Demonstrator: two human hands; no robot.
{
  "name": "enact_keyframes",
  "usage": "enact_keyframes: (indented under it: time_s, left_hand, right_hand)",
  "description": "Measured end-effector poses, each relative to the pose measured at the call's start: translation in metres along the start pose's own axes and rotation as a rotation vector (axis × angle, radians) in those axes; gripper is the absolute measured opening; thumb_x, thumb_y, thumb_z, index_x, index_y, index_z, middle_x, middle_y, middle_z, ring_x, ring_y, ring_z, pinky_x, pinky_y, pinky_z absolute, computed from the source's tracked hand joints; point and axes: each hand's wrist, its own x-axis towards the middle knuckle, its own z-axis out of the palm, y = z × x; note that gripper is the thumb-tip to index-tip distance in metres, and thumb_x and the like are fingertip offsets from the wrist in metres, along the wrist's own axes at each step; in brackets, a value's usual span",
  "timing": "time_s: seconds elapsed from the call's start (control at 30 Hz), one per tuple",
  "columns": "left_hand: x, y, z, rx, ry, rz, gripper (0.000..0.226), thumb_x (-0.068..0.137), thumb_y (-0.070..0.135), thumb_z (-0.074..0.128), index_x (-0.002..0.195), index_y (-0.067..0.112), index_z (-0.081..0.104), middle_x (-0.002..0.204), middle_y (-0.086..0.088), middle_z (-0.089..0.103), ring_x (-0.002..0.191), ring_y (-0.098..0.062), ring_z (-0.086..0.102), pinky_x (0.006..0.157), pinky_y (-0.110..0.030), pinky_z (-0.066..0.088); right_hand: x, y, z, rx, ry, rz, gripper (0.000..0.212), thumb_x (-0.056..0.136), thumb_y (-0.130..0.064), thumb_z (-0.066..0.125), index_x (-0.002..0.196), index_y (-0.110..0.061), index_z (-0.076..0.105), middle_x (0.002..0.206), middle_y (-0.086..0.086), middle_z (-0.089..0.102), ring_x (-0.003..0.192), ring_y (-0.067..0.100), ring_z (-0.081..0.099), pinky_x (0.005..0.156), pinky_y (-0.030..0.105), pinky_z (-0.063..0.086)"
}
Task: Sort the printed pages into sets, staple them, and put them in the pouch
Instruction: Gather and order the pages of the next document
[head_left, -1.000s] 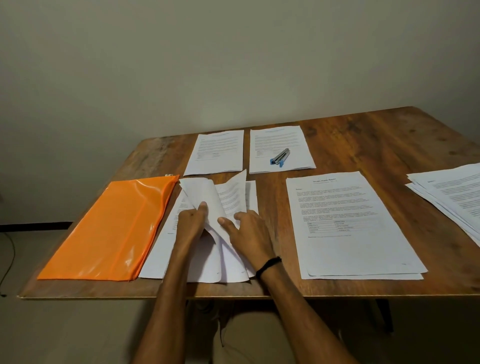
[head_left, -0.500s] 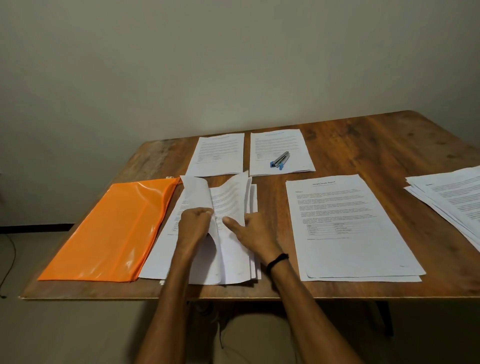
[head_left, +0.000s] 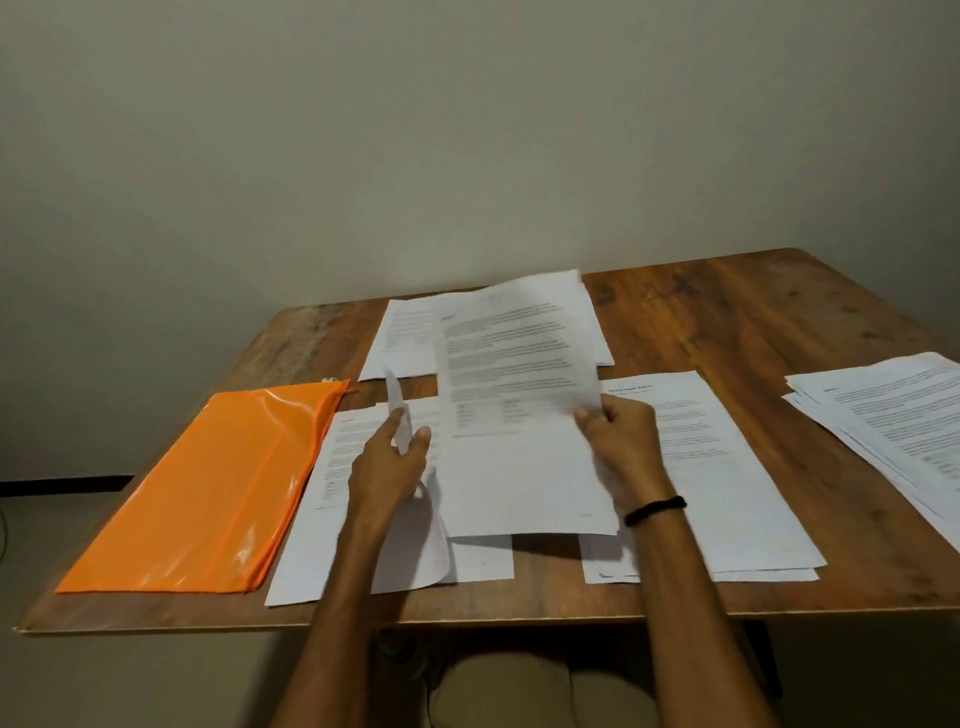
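Pinching thin white sheets (head_left: 519, 415), the right hand (head_left: 623, 447) holds them aloft. The left hand (head_left: 387, 467) pinches one curled page (head_left: 396, 402).

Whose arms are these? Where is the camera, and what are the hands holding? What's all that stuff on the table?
There is no machine here, just a person. The camera sits on their head and looks down, so you see only their arms. The right hand holds up a white printed page. The left hand pinches a curled white sheet. On the brown wooden table lie a shiny orange plastic pouch and several piles of printed paper.
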Motion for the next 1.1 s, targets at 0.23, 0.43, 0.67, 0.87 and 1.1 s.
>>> enact_keyframes:
  time_s: [0.23, 0.43, 0.67, 0.87, 1.1]
  left_hand:
    - [-0.007, 0.024, -0.004, -0.423, 0.166, 0.099, 0.065, 0.084, 0.077, 0.045, 0.127, 0.032, 0.063, 0.129, -0.001, 0.067, 0.115, -0.025, 0.065, 0.102, -0.052, 0.050]
    - [-0.021, 0.063, -0.008, -0.729, -0.200, 0.051, 0.030, 0.106, 0.036, 0.042, 0.108, 0.014, 0.063, 0.099, 0.000, 0.067, 0.086, -0.014, 0.064, 0.081, -0.032, 0.053]
    - [-0.019, 0.050, -0.006, -0.688, 0.037, 0.217, 0.026, 0.098, 0.021, 0.063, 0.124, 0.021, 0.066, 0.106, 0.003, 0.075, 0.091, -0.022, 0.074, 0.075, -0.037, 0.061]
    - [-0.016, 0.042, -0.011, -0.719, 0.067, 0.221, 0.036, 0.101, 0.017, 0.057, 0.137, 0.020, 0.058, 0.121, 0.000, 0.071, 0.106, -0.026, 0.071, 0.089, -0.052, 0.058]
    - [-0.013, 0.040, -0.003, -0.767, -0.024, 0.247, 0.033, 0.101, 0.012, 0.056, 0.134, 0.017, 0.059, 0.119, -0.003, 0.071, 0.105, -0.030, 0.071, 0.086, -0.049, 0.059]
  right_hand:
    - [0.009, -0.020, -0.048, 0.356, 0.012, 0.086, 0.016, 0.095, -0.006, 0.065, 0.110, -0.007, 0.070, 0.102, 0.005, 0.076, 0.089, 0.025, 0.074, 0.076, 0.037, 0.061]
    - [0.002, -0.007, -0.044, 0.468, -0.290, 0.198, 0.028, 0.095, -0.012, 0.065, 0.122, -0.005, 0.065, 0.118, 0.015, 0.072, 0.104, 0.039, 0.070, 0.091, 0.054, 0.056]
    - [-0.001, 0.000, -0.042, 0.429, -0.161, 0.174, 0.022, 0.096, -0.013, 0.063, 0.117, -0.007, 0.068, 0.110, 0.009, 0.075, 0.103, 0.033, 0.071, 0.087, 0.044, 0.059]
    - [0.007, 0.005, -0.065, 0.915, 0.022, 0.315, 0.034, 0.097, -0.013, 0.059, 0.130, -0.006, 0.063, 0.123, 0.012, 0.070, 0.109, 0.027, 0.070, 0.075, 0.036, 0.062]
    - [0.004, 0.003, -0.064, 0.609, -0.092, 0.306, 0.017, 0.097, -0.010, 0.062, 0.111, -0.002, 0.069, 0.109, 0.020, 0.073, 0.098, 0.032, 0.071, 0.089, 0.047, 0.059]
